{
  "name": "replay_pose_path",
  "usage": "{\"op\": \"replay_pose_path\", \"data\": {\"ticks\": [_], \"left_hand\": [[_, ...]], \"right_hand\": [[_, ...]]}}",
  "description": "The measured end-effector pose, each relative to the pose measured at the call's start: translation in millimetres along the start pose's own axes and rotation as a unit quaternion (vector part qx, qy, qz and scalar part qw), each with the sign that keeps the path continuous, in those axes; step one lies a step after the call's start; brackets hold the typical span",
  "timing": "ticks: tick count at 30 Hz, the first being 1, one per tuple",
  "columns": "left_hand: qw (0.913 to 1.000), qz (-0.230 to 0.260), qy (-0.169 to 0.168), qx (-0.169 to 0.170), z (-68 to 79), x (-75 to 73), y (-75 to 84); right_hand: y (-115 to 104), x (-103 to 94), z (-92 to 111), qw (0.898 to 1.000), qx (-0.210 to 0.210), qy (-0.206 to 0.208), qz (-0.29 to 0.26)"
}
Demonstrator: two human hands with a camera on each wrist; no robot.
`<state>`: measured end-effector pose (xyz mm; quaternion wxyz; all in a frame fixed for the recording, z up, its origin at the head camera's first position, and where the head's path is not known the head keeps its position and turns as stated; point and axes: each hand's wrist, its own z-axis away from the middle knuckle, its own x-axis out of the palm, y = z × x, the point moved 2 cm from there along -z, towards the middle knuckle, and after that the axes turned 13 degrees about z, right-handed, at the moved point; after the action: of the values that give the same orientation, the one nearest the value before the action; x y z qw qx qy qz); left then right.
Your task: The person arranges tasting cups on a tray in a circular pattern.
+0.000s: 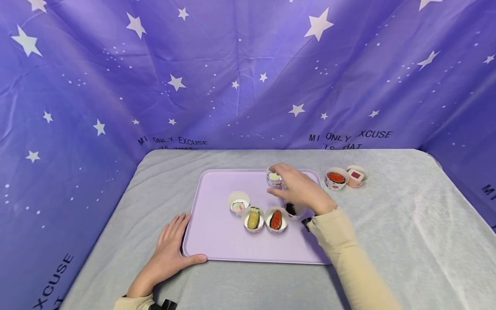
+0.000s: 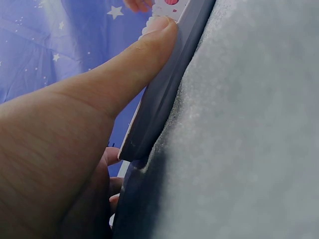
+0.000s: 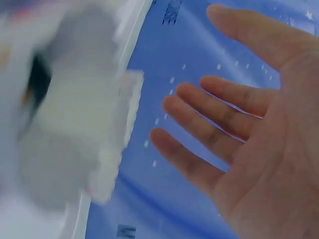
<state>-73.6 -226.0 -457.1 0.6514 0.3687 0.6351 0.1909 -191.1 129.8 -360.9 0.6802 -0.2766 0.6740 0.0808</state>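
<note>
A lilac tray (image 1: 217,241) bears several small paper cups with sushi-like pieces in them. My left hand (image 1: 170,247) rests on its near left corner, thumb (image 2: 144,47) along the front rim and straight fingers at the left side. Above the tray's back right part my right hand (image 1: 296,185) is spread, with nothing between its fingers. Beside its fingertips stands a cup with a pale round piece (image 1: 274,177). Under that wrist a cup with a dark piece (image 1: 291,209) is partly hidden. In the right wrist view the fingers (image 3: 199,124) are spread and relaxed near a blurred cup (image 3: 130,107).
Nearer the tray's middle are a cup with an orange-red piece (image 1: 277,219), one with a yellow piece (image 1: 253,218) and one with a pale piece (image 1: 238,204). Right of the tray, two more cups (image 1: 336,181) stand on the grey cloth (image 1: 410,224). A purple starred curtain (image 1: 217,107) hangs behind.
</note>
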Motion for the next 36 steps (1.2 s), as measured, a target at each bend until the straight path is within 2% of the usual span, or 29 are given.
{"op": "replay_pose_path", "data": {"ticks": [12,19,25,32,36], "left_hand": [[1.0000,0.003,0.002,-0.001,-0.1,0.8,-1.7],[0.9999,-0.002,0.009,0.007,0.3,1.0,-3.6],[1.0000,-0.003,0.008,0.004,0.7,0.1,-4.4],[1.0000,-0.004,0.004,0.002,-0.5,0.9,-4.6],[1.0000,-0.002,0.005,0.003,-0.5,1.4,-6.0]], "right_hand": [[39.8,-16.9,9.2,1.000,0.028,0.002,-0.004],[66.6,-27.0,24.6,0.998,0.050,0.023,-0.021],[80.7,-34.4,35.6,0.997,0.053,0.042,-0.027],[95.1,-37.1,51.2,0.997,0.065,0.043,-0.012],[106.0,-37.4,59.3,0.996,0.068,0.047,-0.027]]}}
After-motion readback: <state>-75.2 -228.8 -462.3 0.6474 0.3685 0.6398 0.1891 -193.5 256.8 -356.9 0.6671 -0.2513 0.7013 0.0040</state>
